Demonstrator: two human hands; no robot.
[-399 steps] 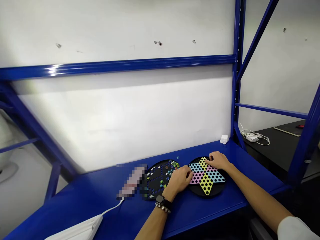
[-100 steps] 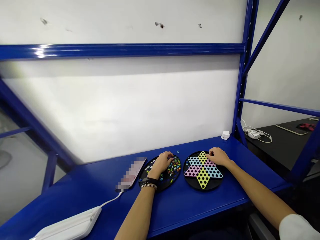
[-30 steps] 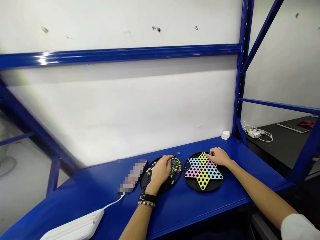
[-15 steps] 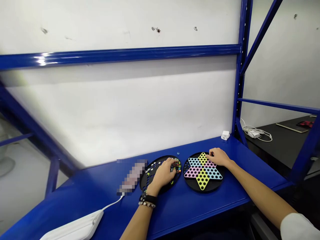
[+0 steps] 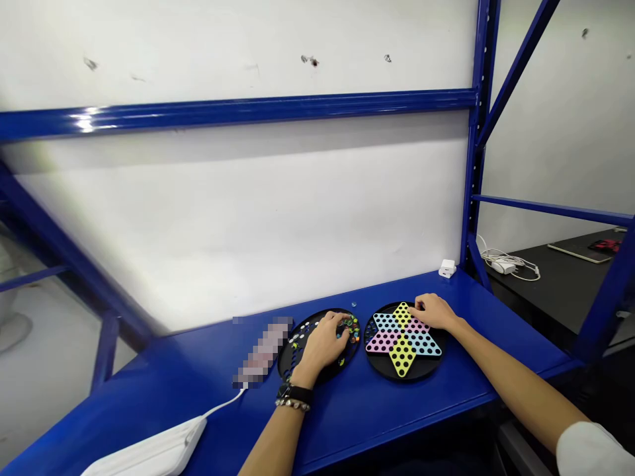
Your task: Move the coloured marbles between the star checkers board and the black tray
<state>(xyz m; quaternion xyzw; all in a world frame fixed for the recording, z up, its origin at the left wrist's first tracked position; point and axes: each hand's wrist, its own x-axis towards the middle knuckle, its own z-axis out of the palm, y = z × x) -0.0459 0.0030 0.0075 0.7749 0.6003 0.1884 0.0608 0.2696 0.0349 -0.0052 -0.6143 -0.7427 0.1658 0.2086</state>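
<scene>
My left hand [image 5: 321, 342] reaches over the left round black tray [image 5: 284, 365], its thumb and fingers apart among several glass marbles [image 5: 354, 329] at the tray's right side. My right hand [image 5: 432, 309] rests at the upper right of a Chinese checkers board [image 5: 403, 356], a star with yellow, pink and light blue points on a round black base. Its fingers are curled, with the tips near the upper yellow point; anything between them is too small or hidden to make out. White pieces and a few marbles lie elsewhere in the left tray.
One clear marble [image 5: 354, 304] lies on the blue table [image 5: 377, 423] behind the trays. A white charger [image 5: 447, 268] stands at the back right. To the left are a blurred-out object [image 5: 262, 350] and a white power strip [image 5: 149, 449] joined by a cable. Blue frame posts border the table.
My left hand's fingers have drawn back slightly to the left, showing more of the marbles. My right hand stays in the same place on the board.
</scene>
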